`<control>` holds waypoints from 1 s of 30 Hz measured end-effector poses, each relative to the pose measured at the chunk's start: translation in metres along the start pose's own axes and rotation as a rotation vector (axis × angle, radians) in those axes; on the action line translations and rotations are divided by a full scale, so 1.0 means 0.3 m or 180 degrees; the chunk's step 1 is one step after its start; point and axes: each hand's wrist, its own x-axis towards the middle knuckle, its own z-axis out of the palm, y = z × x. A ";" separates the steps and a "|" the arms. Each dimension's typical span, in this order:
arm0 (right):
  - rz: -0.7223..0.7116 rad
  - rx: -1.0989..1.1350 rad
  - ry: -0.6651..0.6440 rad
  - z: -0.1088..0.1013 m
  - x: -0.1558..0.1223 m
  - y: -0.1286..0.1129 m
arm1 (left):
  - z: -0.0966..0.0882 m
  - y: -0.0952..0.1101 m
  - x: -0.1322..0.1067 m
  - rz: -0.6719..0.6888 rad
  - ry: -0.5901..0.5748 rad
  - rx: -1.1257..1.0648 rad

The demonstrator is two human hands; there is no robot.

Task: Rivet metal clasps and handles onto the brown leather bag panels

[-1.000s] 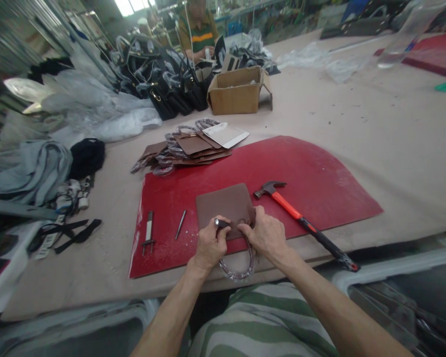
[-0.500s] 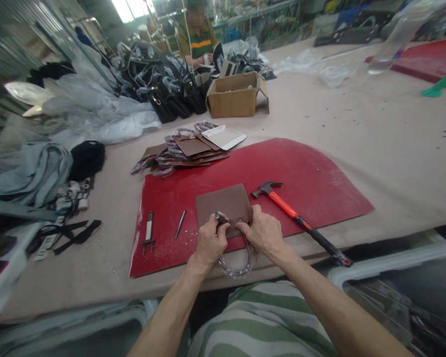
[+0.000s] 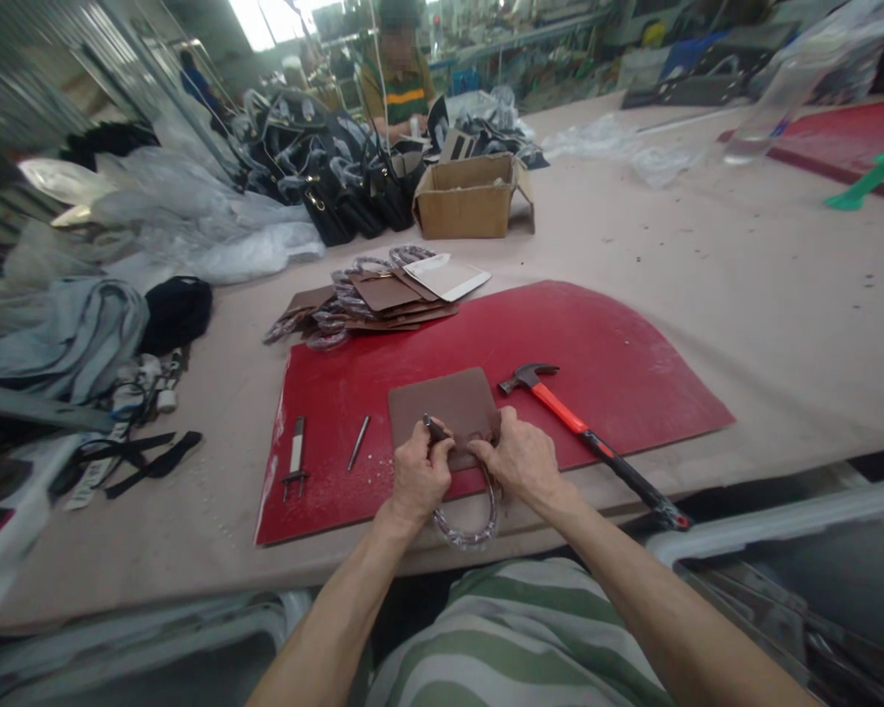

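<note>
Landmark: red mat point(image 3: 619, 363), spread on the worktable, all places below counted from it.
Left hand point(image 3: 418, 479): at the mat's near edge, fingers pressed together around a short metal punch point(image 3: 433, 428), held fist-like with the tip down on the brown panel point(image 3: 442, 401).
Right hand point(image 3: 524, 462): just beside the left, also at the mat's near edge, thumb and fingers pinching the panel's near border where the wrapped handle point(image 3: 466, 528) joins.
Brown panel: flat on the mat's near middle, far corners free, near edge under both hands.
Wrapped handle: looped off the panel toward the body, hanging past the mat's near edge.
Hammer point(image 3: 581, 432): on the mat's right half, head just beside the panel's far right corner, orange and black shaft running off the near right edge, touched by neither hand.
Change over the last 1 s: punch tipped from upright to leaning away; both hands barely shifted; hammer, panel and loose tools in the same places.
Meaning for the work in hand: judged as fine positioning of the punch on the panel, grip settled, no strike under way.
Left part of the mat: 1 flat chisel-like tool point(image 3: 296, 457) and 1 thin pin point(image 3: 358, 443), well apart from the hands.
Beyond the mat's far left corner: stack of brown panels point(image 3: 383, 295), then a cardboard box point(image 3: 471, 196), with a co-worker point(image 3: 402, 83) behind.
</note>
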 end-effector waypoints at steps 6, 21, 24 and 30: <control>0.0001 -0.0001 0.0029 0.006 -0.004 0.001 | -0.006 0.000 0.003 0.0154 -0.0036 0.0087; -0.0308 -0.0326 -0.0069 -0.061 -0.033 0.007 | -0.003 -0.018 0.004 0.0457 -0.0250 0.0175; -0.0353 -0.0438 0.0118 -0.095 -0.039 0.039 | -0.003 -0.020 0.001 0.0430 -0.0278 0.0081; 0.0095 -0.0136 0.0605 -0.143 -0.008 0.199 | -0.006 -0.016 0.001 0.0340 -0.0301 0.0000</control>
